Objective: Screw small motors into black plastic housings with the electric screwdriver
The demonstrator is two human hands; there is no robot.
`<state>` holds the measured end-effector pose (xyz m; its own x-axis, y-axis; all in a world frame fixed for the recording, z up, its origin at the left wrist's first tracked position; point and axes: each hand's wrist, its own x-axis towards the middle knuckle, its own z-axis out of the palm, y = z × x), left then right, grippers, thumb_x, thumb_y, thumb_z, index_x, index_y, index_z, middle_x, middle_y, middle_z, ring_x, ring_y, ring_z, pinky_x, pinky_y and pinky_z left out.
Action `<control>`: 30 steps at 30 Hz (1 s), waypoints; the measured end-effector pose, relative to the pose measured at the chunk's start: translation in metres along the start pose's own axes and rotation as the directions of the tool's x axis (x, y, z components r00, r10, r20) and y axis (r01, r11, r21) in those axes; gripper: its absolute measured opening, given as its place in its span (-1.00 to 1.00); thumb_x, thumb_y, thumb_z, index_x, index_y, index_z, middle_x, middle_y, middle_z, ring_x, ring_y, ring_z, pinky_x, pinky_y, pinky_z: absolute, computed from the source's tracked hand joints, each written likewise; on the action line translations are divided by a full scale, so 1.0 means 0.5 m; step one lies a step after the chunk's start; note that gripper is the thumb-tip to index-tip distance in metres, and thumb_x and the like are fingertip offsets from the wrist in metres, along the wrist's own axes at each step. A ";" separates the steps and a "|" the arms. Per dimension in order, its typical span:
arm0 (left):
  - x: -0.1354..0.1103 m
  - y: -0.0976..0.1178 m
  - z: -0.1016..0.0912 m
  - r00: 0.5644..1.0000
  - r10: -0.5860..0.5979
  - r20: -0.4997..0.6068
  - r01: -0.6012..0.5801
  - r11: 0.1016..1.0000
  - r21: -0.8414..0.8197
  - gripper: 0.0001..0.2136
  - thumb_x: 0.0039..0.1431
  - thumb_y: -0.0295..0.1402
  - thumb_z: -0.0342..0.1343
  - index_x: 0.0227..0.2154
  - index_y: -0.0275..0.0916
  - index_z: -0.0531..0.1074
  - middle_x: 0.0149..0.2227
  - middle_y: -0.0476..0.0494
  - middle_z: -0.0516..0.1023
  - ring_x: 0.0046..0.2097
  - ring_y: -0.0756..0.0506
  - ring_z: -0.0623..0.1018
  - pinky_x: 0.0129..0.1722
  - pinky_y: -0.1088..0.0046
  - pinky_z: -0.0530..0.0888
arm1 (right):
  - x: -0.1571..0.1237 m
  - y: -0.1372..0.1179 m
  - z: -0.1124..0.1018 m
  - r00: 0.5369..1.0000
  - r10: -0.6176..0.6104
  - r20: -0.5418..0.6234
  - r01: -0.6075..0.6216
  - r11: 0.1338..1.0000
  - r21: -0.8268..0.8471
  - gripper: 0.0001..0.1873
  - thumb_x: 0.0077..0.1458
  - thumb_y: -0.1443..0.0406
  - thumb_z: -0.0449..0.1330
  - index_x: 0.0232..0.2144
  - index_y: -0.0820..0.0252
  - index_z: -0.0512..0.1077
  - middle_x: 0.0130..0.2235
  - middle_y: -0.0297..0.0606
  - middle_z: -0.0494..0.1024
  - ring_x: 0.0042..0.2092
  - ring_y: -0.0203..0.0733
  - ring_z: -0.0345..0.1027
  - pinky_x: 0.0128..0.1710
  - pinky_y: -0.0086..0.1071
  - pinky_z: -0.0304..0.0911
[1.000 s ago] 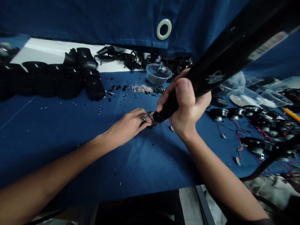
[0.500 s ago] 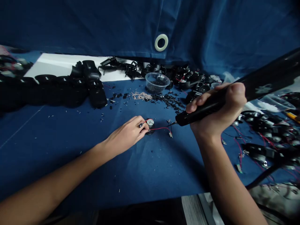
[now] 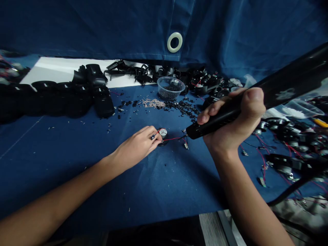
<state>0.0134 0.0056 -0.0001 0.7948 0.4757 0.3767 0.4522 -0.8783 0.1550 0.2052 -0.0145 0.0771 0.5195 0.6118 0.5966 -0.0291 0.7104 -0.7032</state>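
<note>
My left hand (image 3: 139, 145) is closed at the edge of a small round speaker-like part (image 3: 163, 133) with a pale disc on top and a black base, lying on the blue cloth. A red wire (image 3: 171, 139) runs from it to a small metal-and-board connector (image 3: 186, 146). My right hand (image 3: 230, 119) is wrapped round a thick black electric screwdriver (image 3: 217, 124), tilted down to the left. Its thin bit (image 3: 182, 137) is close to the red wire; whether they touch I cannot tell. What exactly the left fingertips pinch is partly hidden.
Behind lie a clear plastic tub (image 3: 171, 88) of dark screws, a pile of small coppery screws (image 3: 153, 103) and scattered black bits (image 3: 183, 109). Black housings (image 3: 102, 102) line the left. Wired round parts (image 3: 284, 167) crowd the right. A blue curtain (image 3: 102, 27) hangs at the back.
My right hand has brought the screwdriver slightly left, its bit nearer to the round part. The left hand keeps its hold. The whole view has shifted a little.
</note>
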 end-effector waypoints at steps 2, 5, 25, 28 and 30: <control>0.002 0.001 -0.001 1.000 -0.004 -0.007 0.004 1.000 0.003 -0.83 0.32 -0.42 -0.13 -0.27 -0.30 0.37 -0.27 -0.12 0.37 -0.19 -0.05 0.43 -0.14 0.38 0.41 | -0.008 0.003 0.007 1.000 0.012 0.019 -0.012 1.000 0.020 -0.79 0.10 0.14 0.01 -0.49 0.09 0.27 -0.70 -0.52 0.25 -0.75 -0.34 0.18 -0.80 -0.45 0.11; 0.005 0.002 -0.002 1.000 -0.012 -0.024 0.012 1.000 -0.017 -0.82 0.32 -0.42 -0.12 -0.30 -0.30 0.38 -0.29 -0.11 0.36 -0.22 -0.04 0.42 -0.16 0.39 0.41 | -0.026 0.010 0.022 0.998 0.004 0.056 -0.005 1.000 0.020 -0.78 0.12 0.11 0.04 -0.46 0.08 0.27 -0.68 -0.53 0.27 -0.73 -0.35 0.20 -0.78 -0.47 0.13; 0.000 0.000 -0.001 0.998 0.008 -0.063 -0.013 0.997 -0.075 -0.86 0.28 -0.43 -0.04 -0.25 -0.33 0.42 -0.24 -0.12 0.37 -0.18 -0.03 0.44 -0.10 0.45 0.42 | -0.056 0.056 0.043 0.989 0.028 0.143 -0.025 0.999 -0.024 -0.71 0.15 0.04 0.02 -0.49 0.04 0.27 -0.67 -0.49 0.30 -0.71 -0.31 0.23 -0.77 -0.40 0.13; 0.000 0.000 -0.001 0.998 0.007 -0.060 -0.011 0.998 -0.061 -0.85 0.28 -0.43 -0.03 -0.24 -0.33 0.43 -0.24 -0.13 0.38 -0.16 -0.04 0.44 -0.08 0.42 0.43 | -0.058 0.050 0.044 0.985 0.059 0.161 -0.049 0.997 -0.068 -0.72 0.15 0.04 0.02 -0.47 0.03 0.29 -0.67 -0.48 0.31 -0.69 -0.31 0.23 -0.73 -0.40 0.15; 0.000 0.001 0.000 0.998 -0.003 -0.060 -0.001 0.998 -0.064 -0.85 0.28 -0.42 -0.03 -0.24 -0.33 0.43 -0.24 -0.13 0.38 -0.17 -0.04 0.45 -0.10 0.42 0.43 | -0.058 0.045 0.046 0.983 0.075 0.167 -0.060 0.994 -0.091 -0.77 0.15 0.07 0.04 -0.46 0.02 0.30 -0.67 -0.49 0.30 -0.69 -0.33 0.22 -0.70 -0.41 0.15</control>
<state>0.0136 0.0054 0.0002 0.7679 0.4746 0.4302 0.4245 -0.8800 0.2132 0.1699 -0.0084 0.0528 0.3661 0.7128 0.5982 0.0177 0.6374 -0.7703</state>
